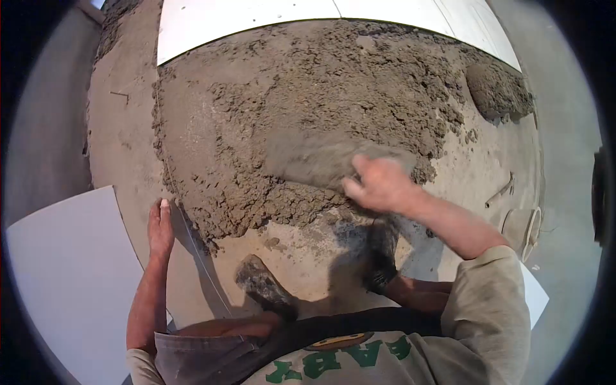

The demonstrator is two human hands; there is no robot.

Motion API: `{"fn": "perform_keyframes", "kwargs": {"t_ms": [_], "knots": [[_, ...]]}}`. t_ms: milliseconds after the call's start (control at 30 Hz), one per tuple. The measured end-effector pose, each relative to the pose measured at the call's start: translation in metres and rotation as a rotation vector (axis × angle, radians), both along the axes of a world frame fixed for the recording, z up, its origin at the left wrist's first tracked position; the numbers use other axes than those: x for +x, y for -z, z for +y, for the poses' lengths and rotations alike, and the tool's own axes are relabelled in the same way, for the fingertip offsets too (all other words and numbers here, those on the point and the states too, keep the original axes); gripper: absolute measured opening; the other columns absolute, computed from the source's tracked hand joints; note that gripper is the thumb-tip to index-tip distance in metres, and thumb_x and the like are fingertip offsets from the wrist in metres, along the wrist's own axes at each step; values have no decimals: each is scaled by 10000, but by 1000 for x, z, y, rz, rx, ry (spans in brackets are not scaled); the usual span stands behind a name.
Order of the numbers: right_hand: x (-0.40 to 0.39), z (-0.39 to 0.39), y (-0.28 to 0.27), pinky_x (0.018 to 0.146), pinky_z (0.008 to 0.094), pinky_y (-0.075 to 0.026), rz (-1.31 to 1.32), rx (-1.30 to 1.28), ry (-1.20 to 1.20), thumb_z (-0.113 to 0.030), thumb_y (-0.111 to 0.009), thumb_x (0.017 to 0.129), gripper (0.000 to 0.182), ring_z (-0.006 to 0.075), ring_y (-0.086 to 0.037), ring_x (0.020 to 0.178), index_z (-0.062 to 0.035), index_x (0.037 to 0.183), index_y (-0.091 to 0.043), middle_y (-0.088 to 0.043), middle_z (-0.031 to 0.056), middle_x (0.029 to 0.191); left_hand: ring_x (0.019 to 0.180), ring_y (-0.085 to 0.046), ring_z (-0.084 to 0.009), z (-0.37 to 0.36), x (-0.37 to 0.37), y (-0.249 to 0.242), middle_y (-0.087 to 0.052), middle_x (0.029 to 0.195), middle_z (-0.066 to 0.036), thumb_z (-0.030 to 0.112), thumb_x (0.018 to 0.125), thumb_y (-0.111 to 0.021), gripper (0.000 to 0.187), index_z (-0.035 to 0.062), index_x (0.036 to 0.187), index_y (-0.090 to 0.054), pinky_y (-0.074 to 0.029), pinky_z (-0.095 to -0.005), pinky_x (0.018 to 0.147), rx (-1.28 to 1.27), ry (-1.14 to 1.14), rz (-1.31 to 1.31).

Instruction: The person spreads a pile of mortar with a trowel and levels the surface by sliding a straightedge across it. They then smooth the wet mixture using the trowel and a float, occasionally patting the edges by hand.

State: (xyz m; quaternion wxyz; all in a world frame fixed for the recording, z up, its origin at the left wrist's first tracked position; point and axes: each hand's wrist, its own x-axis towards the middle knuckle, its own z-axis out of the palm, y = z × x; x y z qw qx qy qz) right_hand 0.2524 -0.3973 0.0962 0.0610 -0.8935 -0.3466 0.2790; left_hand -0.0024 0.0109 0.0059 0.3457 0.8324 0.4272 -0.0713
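My right hand (380, 183) is closed around the handle of a trowel (305, 156), whose long flat grey blade is blurred by motion. The blade lies over a bed of wet mortar (256, 96), rough and lumpy in most places and smoother toward the left. Off to the left, my left hand (160, 228) is held with its fingers stretched out and holds nothing that I can see. Close beside it, a thin string line (192, 234) runs along the mortar's left edge.
Large white tiles (256, 13) border the mortar at the far side. Another white tile (70, 256) lies at left. A mortar heap (494, 90), a hammer-like tool (500, 190) and a bucket-like container (523, 228) are at right. My feet (263, 282) stand before the mortar.
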Motion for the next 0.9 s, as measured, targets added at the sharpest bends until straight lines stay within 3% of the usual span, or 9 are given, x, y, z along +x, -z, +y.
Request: {"fn": "perform_keyframes", "kwargs": {"t_ms": [200, 233, 367, 533, 667, 700, 733, 767, 900], "knots": [[-1, -13, 28, 573, 456, -525, -25, -182, -32, -401, -487, 926, 415, 365, -634, 598, 13, 958, -499, -624, 193, 671, 1266, -451, -349, -1, 25, -1, -484, 1334, -256, 470, 982, -404, 652, -76, 1336, -433, -332, -399, 1066, 69, -43, -116], [5, -22, 38, 537, 493, -497, -193, -81, -53, -404, -585, 880, 409, 364, -622, 537, -11, 925, -482, -601, 189, 591, 1263, -454, -346, 3, 25, 2, -487, 1331, -255, 467, 982, -404, 645, -72, 1336, -436, -337, -396, 1061, 75, -15, -121], [21, -52, 50, 554, 487, -502, -289, -5, -16, -407, -598, 873, 410, 378, -629, 570, -15, 932, -495, -607, 196, 604, 1255, -462, -340, 12, 27, 2, -497, 1323, -249, 468, 981, -406, 641, -67, 1332, -442, -347, -390, 1050, 82, -45, -103], [24, -87, 33, 712, 504, -504, -271, -118, 377, -374, -590, 890, 417, 441, -627, 804, 30, 954, -509, -618, 266, 768, 1264, -455, -334, 10, 33, -6, -491, 1336, -238, 490, 973, -414, 665, -67, 1337, -440, -336, -391, 1059, -6, -144, -131], [17, -81, 33, 678, 462, -497, -224, 139, 745, -377, -584, 900, 435, 384, -606, 707, 52, 915, -518, -599, 255, 749, 1278, -436, -325, 37, 22, 35, -475, 1359, -226, 563, 953, -411, 713, -23, 1358, -441, -321, -397, 1065, -98, -172, -152], [14, -90, 61, 555, 409, -493, -212, 278, 755, -378, -581, 911, 425, 294, -575, 575, 40, 869, -515, -590, 205, 711, 1278, -436, -325, 31, 25, 29, -475, 1359, -226, 563, 953, -411, 713, -23, 1358, -441, -321, -397, 1065, -105, -173, -158], [0, -56, 38, 367, 341, -400, 175, 395, 1087, -366, -557, 942, 366, 180, -488, 391, -33, 801, -508, -521, 55, 601, 1298, -418, -326, 20, 32, 14, -461, 1376, -226, 544, 960, -410, 705, -33, 1364, -432, -305, -386, 1081, -91, -209, -161], [-9, -35, 35, 315, 289, -353, 398, 388, 1288, -358, -540, 952, 341, 127, -451, 361, -63, 789, -491, -493, 46, 587, 1318, -399, -327, 16, 37, 6, -448, 1392, -225, 525, 966, -410, 697, -44, 1369, -423, -289, -375, 1098, -76, -244, -166], [-15, 12, 48, 351, 326, -401, 506, 555, 1413, -372, -520, 944, 321, 153, -465, 394, -62, 870, -486, -454, 35, 618, 1313, -408, -327, 17, 28, 20, -460, 1387, -212, 524, 964, -415, 689, -31, 1372, -426, -299, -373, 1090, -44, -271, -175]]}}
